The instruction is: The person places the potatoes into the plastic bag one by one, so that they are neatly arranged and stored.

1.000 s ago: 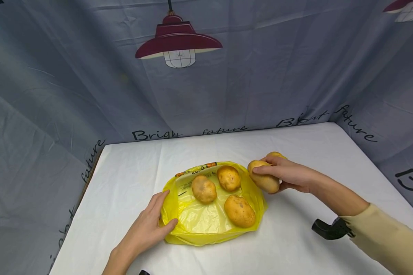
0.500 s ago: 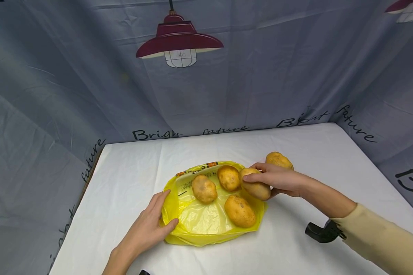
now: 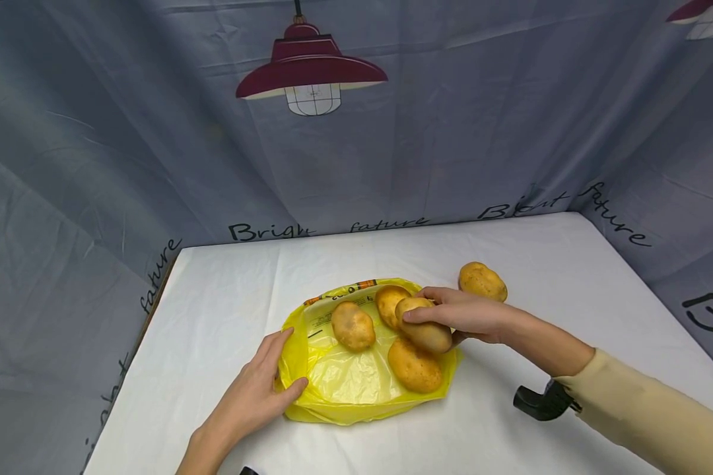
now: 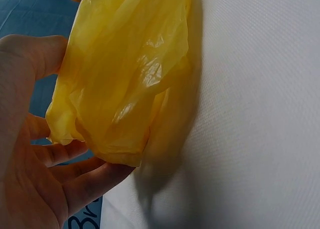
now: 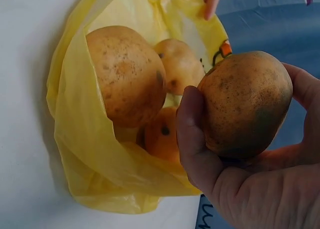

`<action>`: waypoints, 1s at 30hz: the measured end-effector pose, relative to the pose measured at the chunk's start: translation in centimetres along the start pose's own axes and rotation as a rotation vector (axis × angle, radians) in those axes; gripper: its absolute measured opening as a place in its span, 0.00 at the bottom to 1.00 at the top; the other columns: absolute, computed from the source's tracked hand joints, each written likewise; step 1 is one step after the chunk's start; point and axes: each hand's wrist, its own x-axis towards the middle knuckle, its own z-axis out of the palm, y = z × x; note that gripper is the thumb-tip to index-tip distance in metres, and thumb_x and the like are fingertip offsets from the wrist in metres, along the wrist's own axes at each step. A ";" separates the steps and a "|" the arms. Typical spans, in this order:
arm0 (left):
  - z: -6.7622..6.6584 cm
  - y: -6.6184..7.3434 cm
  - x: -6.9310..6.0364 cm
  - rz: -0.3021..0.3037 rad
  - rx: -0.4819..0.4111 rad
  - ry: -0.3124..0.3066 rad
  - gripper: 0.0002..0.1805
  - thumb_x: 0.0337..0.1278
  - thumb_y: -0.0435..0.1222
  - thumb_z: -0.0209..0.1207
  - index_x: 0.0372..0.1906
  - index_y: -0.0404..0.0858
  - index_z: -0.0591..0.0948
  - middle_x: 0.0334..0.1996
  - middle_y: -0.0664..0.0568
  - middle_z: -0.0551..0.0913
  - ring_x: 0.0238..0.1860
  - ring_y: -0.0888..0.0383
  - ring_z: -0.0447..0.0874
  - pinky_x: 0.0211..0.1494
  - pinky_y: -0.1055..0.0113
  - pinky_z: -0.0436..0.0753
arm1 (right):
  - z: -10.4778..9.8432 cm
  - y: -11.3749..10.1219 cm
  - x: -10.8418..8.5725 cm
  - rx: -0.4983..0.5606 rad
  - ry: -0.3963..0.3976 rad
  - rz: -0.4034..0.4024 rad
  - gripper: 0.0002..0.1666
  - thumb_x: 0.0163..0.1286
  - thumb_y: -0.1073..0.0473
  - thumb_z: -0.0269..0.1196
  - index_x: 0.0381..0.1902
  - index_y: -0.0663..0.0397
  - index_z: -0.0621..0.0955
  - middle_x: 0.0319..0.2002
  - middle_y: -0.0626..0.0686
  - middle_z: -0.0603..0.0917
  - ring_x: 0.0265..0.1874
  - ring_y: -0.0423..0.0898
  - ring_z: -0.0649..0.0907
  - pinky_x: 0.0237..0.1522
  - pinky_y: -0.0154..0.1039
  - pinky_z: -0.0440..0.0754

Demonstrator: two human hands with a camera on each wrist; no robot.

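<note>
White-covered table (image 3: 232, 284), clock directions as in the head view. The yellow bag (image 3: 356, 412) lies mouth upward, its long axis running roughly from 9 to 3 o'clock. The left hand (image 3: 252, 396) is at the bag's 9 o'clock end, holding it between widely spread thumb and fingers. The right hand (image 3: 469, 313) is at about 3 o'clock, nearer to both the held potato (image 3: 424, 326) and the loose potato (image 3: 482, 282); the latter rests outside the bag, at 2 o'clock from it. The held potato is over the mouth's 2-to-3 o'clock part, long axis from 10 to 4. Thumb and fingers grasp it, parted by its thickness. Inside are three potatoes: left (image 3: 353, 326), far (image 3: 391, 303) and near (image 3: 414, 369). Whether the held one touches them cannot be told.
</note>
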 end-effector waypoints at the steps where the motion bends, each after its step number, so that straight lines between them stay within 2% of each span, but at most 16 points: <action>1: 0.0 0.0 0.0 0.001 0.000 0.002 0.45 0.58 0.48 0.68 0.77 0.42 0.61 0.71 0.53 0.65 0.64 0.47 0.74 0.65 0.48 0.73 | 0.1 0.0 0.1 0.001 -0.001 0.003 0.36 0.69 0.41 0.65 0.64 0.57 0.70 0.51 0.59 0.79 0.47 0.52 0.82 0.45 0.48 0.83; 12: 0.1 0.0 0.0 -0.011 -0.002 -0.003 0.45 0.57 0.48 0.69 0.77 0.43 0.61 0.71 0.53 0.65 0.65 0.47 0.74 0.65 0.48 0.73 | 1.2 -0.2 0.6 -0.014 -0.046 0.002 0.39 0.69 0.42 0.66 0.68 0.57 0.69 0.50 0.58 0.81 0.46 0.51 0.83 0.44 0.47 0.84; 22: 0.0 0.0 -0.1 -0.006 -0.006 -0.006 0.45 0.58 0.48 0.68 0.77 0.42 0.61 0.71 0.53 0.65 0.65 0.47 0.73 0.65 0.48 0.72 | 2.3 -0.8 0.7 -0.057 -0.027 0.007 0.37 0.66 0.41 0.68 0.63 0.56 0.70 0.49 0.58 0.80 0.44 0.51 0.83 0.41 0.46 0.83; 30: 0.0 0.0 0.0 -0.003 -0.001 -0.001 0.45 0.57 0.49 0.68 0.77 0.42 0.61 0.71 0.53 0.65 0.65 0.47 0.73 0.65 0.48 0.72 | 3.3 -1.2 0.9 -0.090 -0.064 -0.031 0.31 0.67 0.43 0.67 0.58 0.56 0.74 0.45 0.57 0.81 0.40 0.51 0.83 0.38 0.45 0.83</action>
